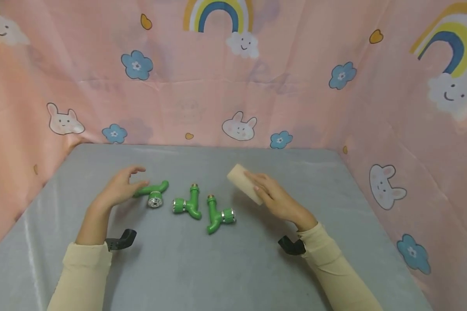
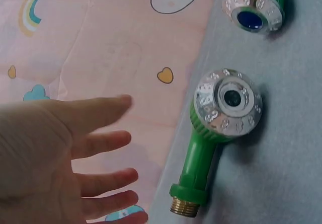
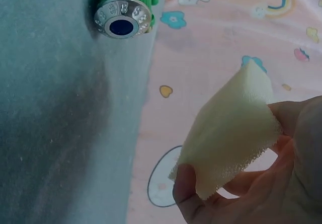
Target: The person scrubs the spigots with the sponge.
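Observation:
My right hand (image 1: 277, 198) holds a pale cream sponge (image 1: 244, 183) between thumb and fingers, raised over the right side of the table. In the right wrist view the sponge (image 3: 231, 128) looks like a porous block with a rough edge. My left hand (image 1: 118, 186) hovers beside the leftmost green tap (image 1: 155, 192), fingers spread and nothing in them. That tap (image 2: 198, 158) shows its silver-rimmed knob and brass thread in the left wrist view. A second green tap (image 1: 192, 203) lies in the middle, knob to the left. The third green tap (image 1: 215, 216) has its knob to the right.
A grey cloth covers the table (image 1: 241, 276). Pink printed curtain (image 1: 171, 99) hangs behind it and along both sides. Black camera mounts (image 1: 122, 240) stick out from both wrists, below the cream sleeves.

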Motion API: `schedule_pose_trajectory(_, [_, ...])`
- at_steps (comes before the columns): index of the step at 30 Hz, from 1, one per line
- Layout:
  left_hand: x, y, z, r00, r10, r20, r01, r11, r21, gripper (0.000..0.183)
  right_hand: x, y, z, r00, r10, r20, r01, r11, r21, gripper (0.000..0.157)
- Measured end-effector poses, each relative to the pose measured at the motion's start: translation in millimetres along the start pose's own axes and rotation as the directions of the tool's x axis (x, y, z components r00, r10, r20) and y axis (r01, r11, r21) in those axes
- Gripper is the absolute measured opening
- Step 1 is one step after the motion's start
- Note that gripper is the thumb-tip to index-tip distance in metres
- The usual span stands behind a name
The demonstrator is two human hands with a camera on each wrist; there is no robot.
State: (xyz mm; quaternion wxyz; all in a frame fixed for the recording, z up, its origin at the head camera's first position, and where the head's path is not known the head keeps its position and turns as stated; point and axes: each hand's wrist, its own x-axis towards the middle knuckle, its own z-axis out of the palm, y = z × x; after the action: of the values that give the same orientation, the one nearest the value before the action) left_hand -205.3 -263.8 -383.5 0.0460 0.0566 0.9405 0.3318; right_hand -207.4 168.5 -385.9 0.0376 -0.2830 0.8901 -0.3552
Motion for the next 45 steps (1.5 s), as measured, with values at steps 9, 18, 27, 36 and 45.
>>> schedule_pose_trajectory(9, [5.2, -18.5, 4.8, 0.99, 0.001, 0.139, -0.014, 0.995, 0.095, 0.058, -4.3, -1.0, -2.7, 0.999, -0.01, 0.048, 0.009, 1.0, 0.022, 0.048])
schedule_pose_trajectory(18, [6.5, -30.9, 16.9, 0.992, -0.075, 0.098, 0.067, 0.995, 0.078, 0.033, -6.7, -1.5, -6.9, 0.999, -0.006, 0.038, 0.006, 1.0, 0.012, 0.049])
schedule_pose_trajectory(27, [6.4, -13.4, 14.8, 0.999, -0.037, 0.021, 0.039, 0.994, -0.104, 0.031, -8.3, -3.4, -9.1, 1.0, -0.025, 0.007, 0.024, 0.999, 0.02, 0.048])
schedule_pose_trajectory(36, [0.1, 25.7, 14.6, 0.999, 0.028, -0.028, -0.034, 0.971, -0.236, 0.035, -9.1, -6.0, -8.3, 0.999, -0.033, -0.012, 0.033, 0.999, 0.016, 0.048])
schedule_pose_trajectory(45, [-3.3, 56.5, 26.4, 0.995, 0.088, -0.043, -0.096, 0.963, -0.253, 0.033, -8.4, -17.4, -7.4, 0.998, -0.059, -0.025, 0.058, 0.998, -0.021, 0.048])
